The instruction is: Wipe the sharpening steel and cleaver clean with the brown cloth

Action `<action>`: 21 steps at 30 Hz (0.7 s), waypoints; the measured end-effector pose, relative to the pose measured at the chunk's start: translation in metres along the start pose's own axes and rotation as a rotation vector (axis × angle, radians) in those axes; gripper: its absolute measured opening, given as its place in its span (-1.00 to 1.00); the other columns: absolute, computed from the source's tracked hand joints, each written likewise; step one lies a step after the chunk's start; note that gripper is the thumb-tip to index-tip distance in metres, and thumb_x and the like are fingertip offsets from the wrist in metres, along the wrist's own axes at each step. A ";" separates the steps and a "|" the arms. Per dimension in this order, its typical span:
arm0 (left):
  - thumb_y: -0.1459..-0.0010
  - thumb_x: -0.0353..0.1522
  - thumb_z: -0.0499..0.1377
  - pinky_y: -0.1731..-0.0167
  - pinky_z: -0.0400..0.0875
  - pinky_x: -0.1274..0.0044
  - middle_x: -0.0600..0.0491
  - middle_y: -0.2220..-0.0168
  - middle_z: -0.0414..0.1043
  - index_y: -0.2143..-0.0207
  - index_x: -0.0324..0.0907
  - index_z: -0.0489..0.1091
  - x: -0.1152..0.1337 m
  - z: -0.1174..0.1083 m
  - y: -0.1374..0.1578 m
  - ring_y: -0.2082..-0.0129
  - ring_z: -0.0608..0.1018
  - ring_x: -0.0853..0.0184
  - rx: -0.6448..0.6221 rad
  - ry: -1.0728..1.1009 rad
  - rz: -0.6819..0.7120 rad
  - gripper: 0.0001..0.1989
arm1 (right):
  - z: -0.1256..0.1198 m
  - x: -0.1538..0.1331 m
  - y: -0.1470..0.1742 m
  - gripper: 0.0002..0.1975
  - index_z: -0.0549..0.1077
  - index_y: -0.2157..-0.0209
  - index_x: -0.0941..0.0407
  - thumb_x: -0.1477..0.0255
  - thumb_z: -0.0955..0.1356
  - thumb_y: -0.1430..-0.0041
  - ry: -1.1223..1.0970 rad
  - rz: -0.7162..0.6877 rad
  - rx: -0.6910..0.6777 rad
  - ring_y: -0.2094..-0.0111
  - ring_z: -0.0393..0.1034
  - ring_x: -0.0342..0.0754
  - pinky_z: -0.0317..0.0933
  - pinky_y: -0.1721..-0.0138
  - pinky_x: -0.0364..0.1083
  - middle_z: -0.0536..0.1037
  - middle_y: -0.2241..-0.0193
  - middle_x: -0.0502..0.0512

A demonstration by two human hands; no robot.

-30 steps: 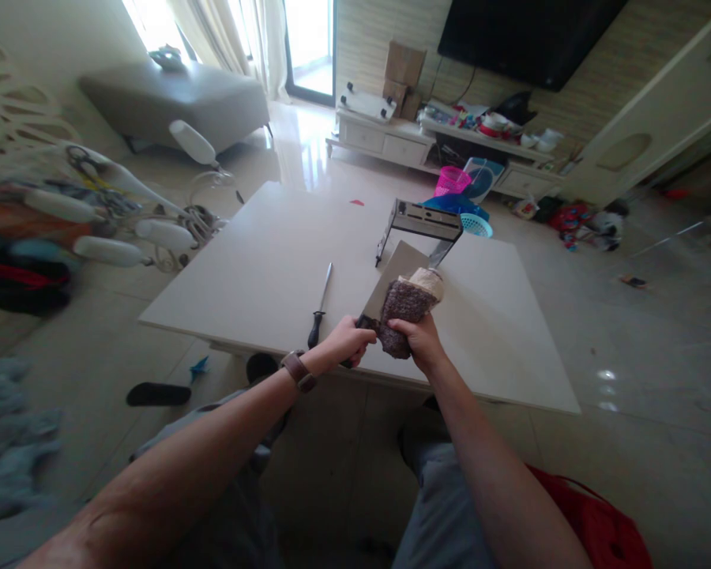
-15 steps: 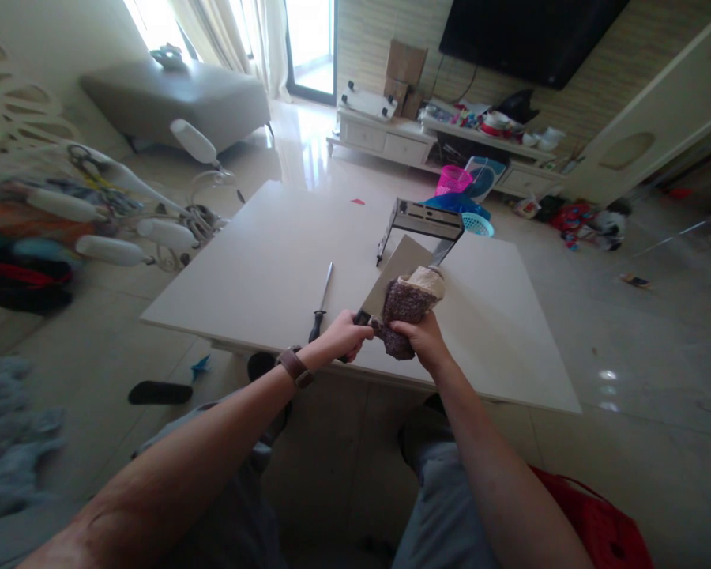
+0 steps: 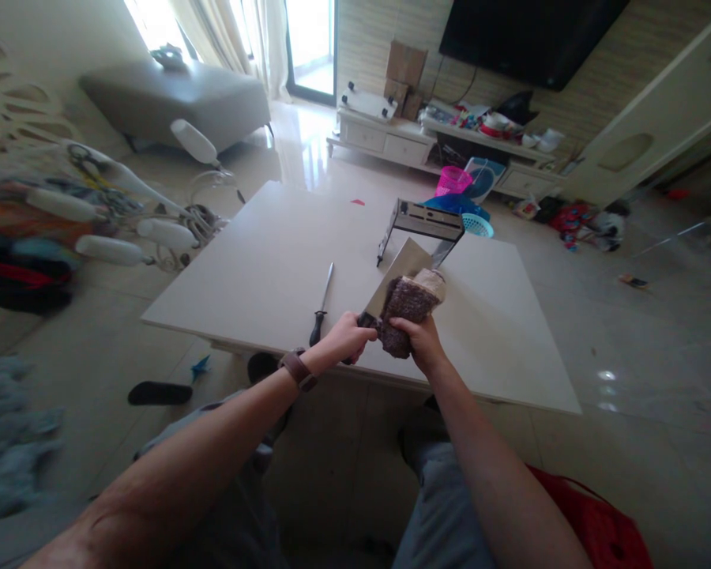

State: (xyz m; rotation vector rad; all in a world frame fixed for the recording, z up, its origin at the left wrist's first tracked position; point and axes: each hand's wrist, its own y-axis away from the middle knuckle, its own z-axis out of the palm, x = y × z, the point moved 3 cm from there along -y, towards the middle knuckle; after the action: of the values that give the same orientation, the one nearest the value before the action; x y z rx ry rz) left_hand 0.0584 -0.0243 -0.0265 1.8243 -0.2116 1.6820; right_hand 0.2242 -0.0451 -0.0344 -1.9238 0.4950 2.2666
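My left hand [image 3: 351,337] is closed round the dark handle of a cleaver [image 3: 396,276], whose broad blade points away from me over the table. In my right hand [image 3: 425,341] is a bunched brown cloth [image 3: 411,307] with a paler side showing at its far end. The cloth lies against the right side of the blade and hides part of it. To the left of my hands, a sharpening steel [image 3: 323,304] with a black handle rests on the white table [image 3: 242,269].
A black-and-silver frame-like stand [image 3: 427,220] stands on the table just beyond the blade. A small red piece [image 3: 357,202] lies near the far edge. White lamp arms [image 3: 194,142] reach in close to the table's left side. Behind the table are baskets, including a pink one [image 3: 453,180].
The cleaver and left hand have shifted slightly to the right. The cloth has moved a little along the blade, and its loose fold by my left hand no longer sticks out.
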 end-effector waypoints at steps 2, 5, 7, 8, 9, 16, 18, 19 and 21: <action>0.02 -0.45 0.12 0.85 0.11 0.61 0.17 0.85 0.15 0.71 -0.15 0.18 0.000 0.003 0.000 0.87 0.23 0.45 0.011 -0.012 0.006 -0.74 | 0.003 0.001 0.000 -0.54 0.56 0.18 0.14 0.47 0.55 0.25 -0.041 -0.009 0.027 0.20 0.56 0.10 0.47 0.08 0.11 0.67 0.23 0.09; 0.03 -0.45 0.10 0.84 0.12 0.61 0.17 0.84 0.16 0.69 -0.15 0.18 0.000 0.006 0.001 0.86 0.24 0.45 0.027 -0.004 0.009 -0.77 | 0.009 0.004 -0.001 -0.56 0.56 0.20 0.14 0.50 0.54 0.24 -0.124 -0.019 0.083 0.22 0.55 0.05 0.47 0.11 0.06 0.67 0.24 0.07; 0.06 -0.46 0.09 0.84 0.13 0.61 0.17 0.83 0.16 0.68 -0.15 0.19 0.001 0.007 0.002 0.86 0.23 0.45 0.032 0.014 0.011 -0.80 | 0.012 0.005 -0.001 -0.55 0.55 0.19 0.15 0.52 0.53 0.24 -0.169 -0.021 0.107 0.23 0.54 0.03 0.47 0.13 0.03 0.66 0.24 0.06; 0.06 -0.45 0.09 0.83 0.14 0.61 0.18 0.83 0.16 0.68 -0.15 0.19 0.002 0.007 0.002 0.86 0.23 0.45 0.033 0.030 0.010 -0.81 | 0.014 0.005 -0.001 -0.56 0.55 0.19 0.15 0.53 0.53 0.24 -0.187 -0.023 0.109 0.23 0.54 0.03 0.47 0.14 0.01 0.66 0.24 0.06; 0.07 -0.44 0.09 0.83 0.15 0.61 0.18 0.83 0.15 0.68 -0.15 0.19 0.002 0.007 0.002 0.86 0.22 0.46 0.031 0.049 0.007 -0.82 | 0.015 0.006 -0.001 -0.57 0.55 0.20 0.16 0.53 0.53 0.23 -0.205 -0.022 0.107 0.23 0.54 0.02 0.47 0.15 0.00 0.66 0.24 0.06; 0.06 -0.43 0.10 0.81 0.17 0.61 0.20 0.82 0.10 0.67 -0.13 0.15 -0.001 0.010 0.005 0.85 0.17 0.49 0.018 0.171 -0.044 -0.79 | 0.021 0.005 0.001 -0.62 0.54 0.26 0.16 0.50 0.53 0.23 -0.284 0.018 0.102 0.31 0.52 -0.05 0.46 0.26 -0.09 0.65 0.32 0.02; 0.05 -0.43 0.10 0.80 0.18 0.60 0.21 0.82 0.10 0.66 -0.13 0.15 0.001 0.011 0.006 0.84 0.18 0.49 0.024 0.179 -0.050 -0.80 | 0.022 0.005 0.001 -0.62 0.52 0.27 0.15 0.50 0.51 0.24 -0.315 0.061 0.112 0.35 0.52 -0.06 0.46 0.31 -0.10 0.63 0.35 0.00; 0.05 -0.44 0.10 0.80 0.19 0.60 0.21 0.81 0.10 0.66 -0.14 0.15 0.002 0.012 0.006 0.84 0.18 0.49 0.027 0.182 -0.051 -0.80 | 0.022 0.005 0.001 -0.62 0.52 0.27 0.15 0.50 0.50 0.25 -0.330 0.084 0.114 0.37 0.51 -0.06 0.46 0.33 -0.10 0.63 0.37 -0.01; 0.05 -0.45 0.09 0.80 0.19 0.60 0.21 0.81 0.10 0.66 -0.14 0.15 0.005 0.012 0.006 0.84 0.18 0.49 0.031 0.183 -0.054 -0.80 | 0.022 0.005 0.000 -0.63 0.51 0.28 0.16 0.49 0.48 0.27 -0.348 0.121 0.105 0.40 0.50 -0.06 0.46 0.36 -0.11 0.62 0.40 0.00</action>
State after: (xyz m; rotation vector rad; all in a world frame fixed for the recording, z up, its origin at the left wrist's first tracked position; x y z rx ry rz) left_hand 0.0661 -0.0344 -0.0199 1.6710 -0.0584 1.8101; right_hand 0.2024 -0.0383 -0.0360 -1.4428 0.6805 2.5205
